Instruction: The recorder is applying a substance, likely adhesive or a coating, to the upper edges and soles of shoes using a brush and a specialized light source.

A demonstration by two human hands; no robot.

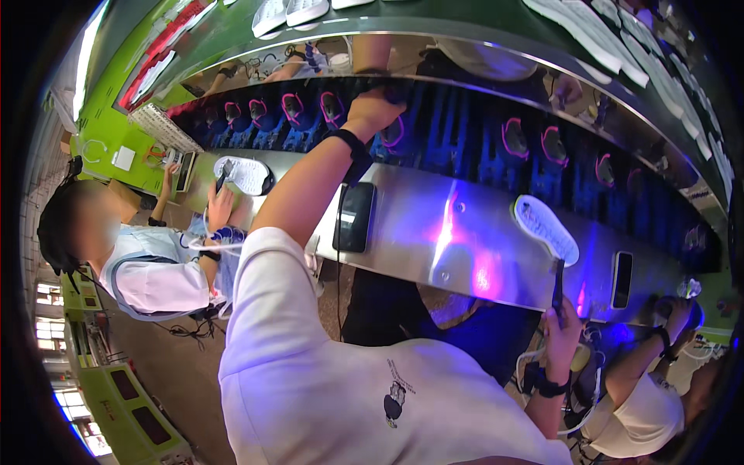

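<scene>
Left hand (373, 107): arm stretched out up to the blue conveyor (465, 139), fingers curled at a slot. Can't tell whether it grips anything there, the spot is too dark. Black band on that wrist.

Right hand (563, 324): low at the near edge of the tabletop (434, 201), clamped on a dark stick (558, 285). The stick points up and carries a white sole (546, 229), tread side up, held over the metal and lit purple.

The hands are well apart, one at the conveyor and one at the near edge.

Progress, judging from layout only:
- one sole is in hand on the stick, not on the conveyor
- many conveyor slots already hold dark, pink-rimmed pieces, left and right of the left hand
- more white soles (287, 12) sit on the green shelf above
- my read: mid-cycle, nothing set down yet

Around: a black phone (353, 217) lies flat on the tabletop between the hands. A co-worker on the left (155, 271) handles another sole (244, 174). A second co-worker on the right (643, 403) has a hand up at the tabletop edge.
</scene>
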